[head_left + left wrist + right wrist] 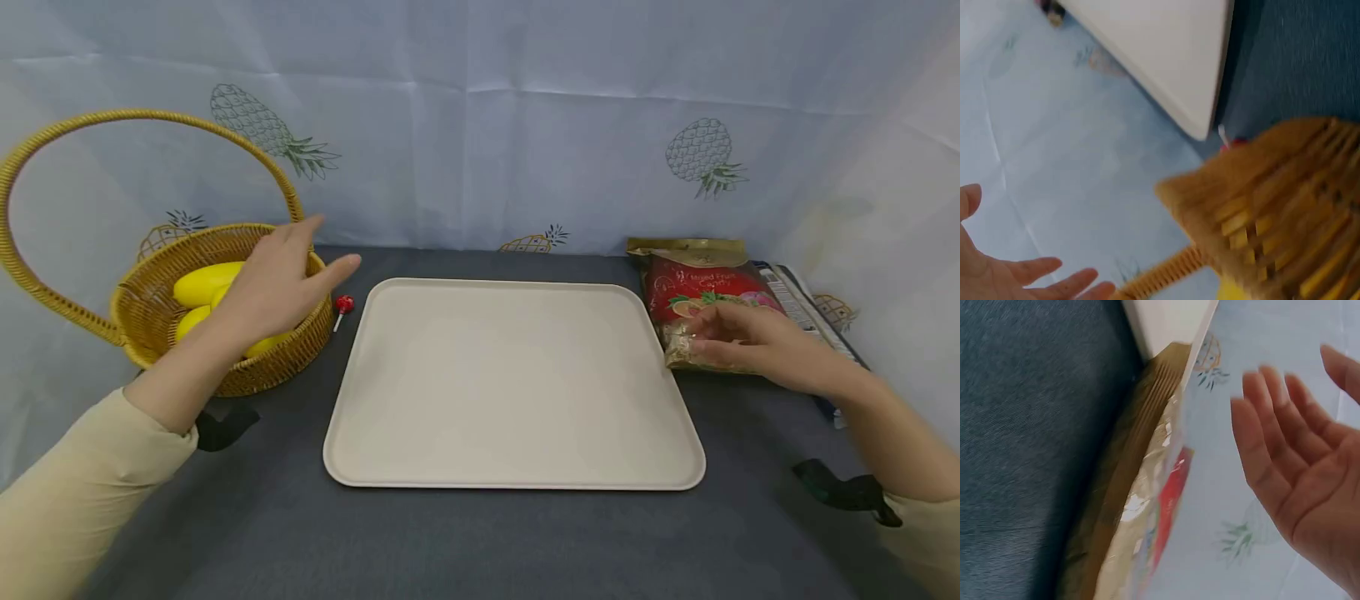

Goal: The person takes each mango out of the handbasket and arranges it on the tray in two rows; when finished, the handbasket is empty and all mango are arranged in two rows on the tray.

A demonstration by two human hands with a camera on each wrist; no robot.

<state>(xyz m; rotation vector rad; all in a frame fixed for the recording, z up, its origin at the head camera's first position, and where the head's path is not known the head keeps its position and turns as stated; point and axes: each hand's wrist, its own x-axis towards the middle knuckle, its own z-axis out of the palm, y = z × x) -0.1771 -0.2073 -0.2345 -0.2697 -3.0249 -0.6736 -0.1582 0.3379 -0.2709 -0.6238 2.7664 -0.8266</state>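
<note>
hands reach out: left hand [273, 283], fingers spread, over the woven wicker basket [225, 350] of yellow fruit [204, 283], right hand [750, 342] open above the red cereal bag [701, 300], each likely needing a closing grip next.

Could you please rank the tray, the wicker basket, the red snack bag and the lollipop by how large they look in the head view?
1. Tray
2. Wicker basket, handle included
3. Red snack bag, partly covered by the right hand
4. Lollipop

I see the tray [514, 383] at centre of the tabletop [480, 533]; the basket [292, 350] with mangoes [204, 283] at nine o'clock, lollipop [343, 304] between them, cereal bag [693, 287] at three o'clock.
</note>
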